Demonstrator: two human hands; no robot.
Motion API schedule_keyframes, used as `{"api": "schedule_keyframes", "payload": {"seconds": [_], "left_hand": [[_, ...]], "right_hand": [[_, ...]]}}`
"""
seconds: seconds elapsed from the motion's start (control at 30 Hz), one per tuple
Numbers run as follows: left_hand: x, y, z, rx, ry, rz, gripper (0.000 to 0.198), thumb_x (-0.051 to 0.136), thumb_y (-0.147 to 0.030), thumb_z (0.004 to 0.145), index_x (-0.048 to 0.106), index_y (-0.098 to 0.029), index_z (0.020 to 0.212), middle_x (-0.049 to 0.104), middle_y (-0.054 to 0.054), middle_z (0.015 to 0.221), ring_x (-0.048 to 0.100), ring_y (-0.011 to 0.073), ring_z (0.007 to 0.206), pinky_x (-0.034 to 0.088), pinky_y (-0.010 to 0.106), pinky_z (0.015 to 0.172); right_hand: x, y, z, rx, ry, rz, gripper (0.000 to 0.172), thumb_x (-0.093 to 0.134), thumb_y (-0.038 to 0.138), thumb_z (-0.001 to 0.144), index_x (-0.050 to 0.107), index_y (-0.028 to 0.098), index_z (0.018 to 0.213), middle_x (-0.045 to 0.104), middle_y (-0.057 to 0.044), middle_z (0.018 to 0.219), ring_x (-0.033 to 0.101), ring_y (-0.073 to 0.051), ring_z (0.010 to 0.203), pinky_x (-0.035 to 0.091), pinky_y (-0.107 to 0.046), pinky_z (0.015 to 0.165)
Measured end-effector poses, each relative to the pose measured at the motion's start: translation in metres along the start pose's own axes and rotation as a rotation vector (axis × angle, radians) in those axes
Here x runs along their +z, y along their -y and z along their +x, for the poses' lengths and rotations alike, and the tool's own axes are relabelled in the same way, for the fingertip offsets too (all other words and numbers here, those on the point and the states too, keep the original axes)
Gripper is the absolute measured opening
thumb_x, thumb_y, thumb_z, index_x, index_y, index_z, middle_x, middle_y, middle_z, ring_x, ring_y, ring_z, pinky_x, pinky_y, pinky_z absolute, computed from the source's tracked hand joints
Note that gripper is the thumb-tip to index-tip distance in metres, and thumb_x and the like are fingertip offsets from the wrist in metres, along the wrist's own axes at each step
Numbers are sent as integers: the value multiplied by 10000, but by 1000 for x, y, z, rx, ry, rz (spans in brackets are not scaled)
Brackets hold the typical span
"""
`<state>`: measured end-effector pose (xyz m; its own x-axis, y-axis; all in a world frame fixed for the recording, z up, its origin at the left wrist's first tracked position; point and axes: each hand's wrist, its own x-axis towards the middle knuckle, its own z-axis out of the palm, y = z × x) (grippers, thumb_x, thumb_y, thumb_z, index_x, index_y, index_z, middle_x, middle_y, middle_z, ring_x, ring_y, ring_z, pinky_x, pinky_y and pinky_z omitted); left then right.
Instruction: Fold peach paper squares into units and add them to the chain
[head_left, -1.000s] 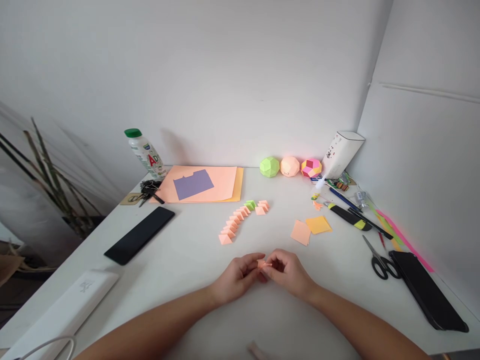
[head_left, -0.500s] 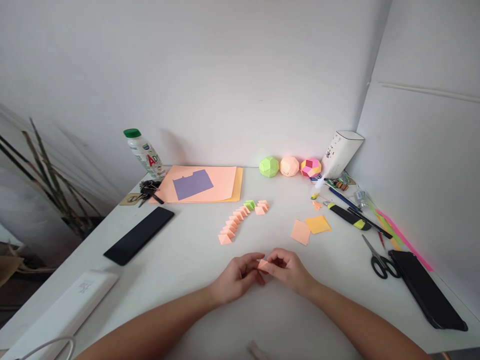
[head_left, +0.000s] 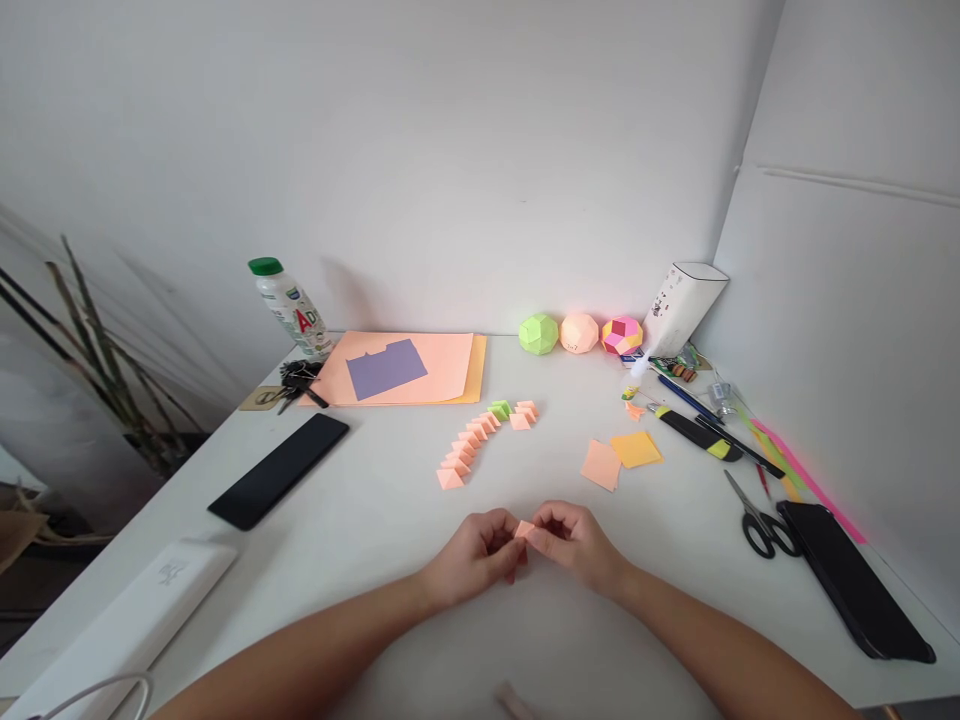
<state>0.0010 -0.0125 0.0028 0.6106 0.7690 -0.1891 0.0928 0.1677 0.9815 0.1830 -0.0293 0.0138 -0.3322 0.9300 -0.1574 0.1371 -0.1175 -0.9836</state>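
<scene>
A small folded piece of peach paper (head_left: 524,528) is pinched between my two hands, low in the middle of the head view. My left hand (head_left: 480,553) is closed on its left side, fingers curled inward. From the other side, my right hand (head_left: 576,540) grips it between thumb and fingers. Part of the paper is hidden behind the fingertips. Beyond the hands, a curved row of folded peach paper units (head_left: 471,440) stands on the table, with a green folded unit (head_left: 499,409) near its far end. Square peach sheets (head_left: 601,465) and yellow sheets (head_left: 637,449) lie to the right.
Against the wall sit a green paper ball (head_left: 538,334), a peach one (head_left: 579,333) and a multicoloured one (head_left: 622,335). Scissors (head_left: 761,520), a cutter knife (head_left: 694,432) and a black case (head_left: 855,580) lie right. Left are a black phone (head_left: 279,471) and a bottle (head_left: 289,305).
The fingers of my left hand have curled in closer around the folded paper, and the fingertips of both hands now meet at it. Things on the table stay where they were.
</scene>
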Motion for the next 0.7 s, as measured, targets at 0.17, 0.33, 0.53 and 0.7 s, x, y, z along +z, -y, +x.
{"api": "schedule_keyframes", "payload": {"seconds": [0.17,0.33,0.53,0.7], "left_hand": [[0,2,1,6,-42,14,272,527,-410,828,494,-157,731,548,-22,596,478,89,471,367,216,468],[0,3,1,3,-43,29,266,532,-405,823,485,-162,726,518,-41,537,470,91,454,342,206,450],[0,3,0,-7,-49,12,301,536,-447,816,495,-160,735,517,-45,503,470,90,427,333,202,436],[-3,-2,1,-37,-123,-59,344,533,-481,812,414,-186,682,513,-56,440,453,82,365,322,192,406]], "right_hand": [[3,-2,-1,-22,-40,-159,182,553,313,795,499,178,686,453,26,635,401,-106,567,328,-221,499],[6,-3,-1,-32,-64,-259,209,526,235,751,384,188,605,360,43,592,325,-96,536,268,-215,467],[7,0,0,-64,-83,-302,252,527,167,687,313,194,556,299,57,548,280,-86,504,231,-215,442],[-3,1,0,0,-39,-155,105,504,140,697,452,179,614,421,37,587,375,-94,527,323,-210,465]]}}
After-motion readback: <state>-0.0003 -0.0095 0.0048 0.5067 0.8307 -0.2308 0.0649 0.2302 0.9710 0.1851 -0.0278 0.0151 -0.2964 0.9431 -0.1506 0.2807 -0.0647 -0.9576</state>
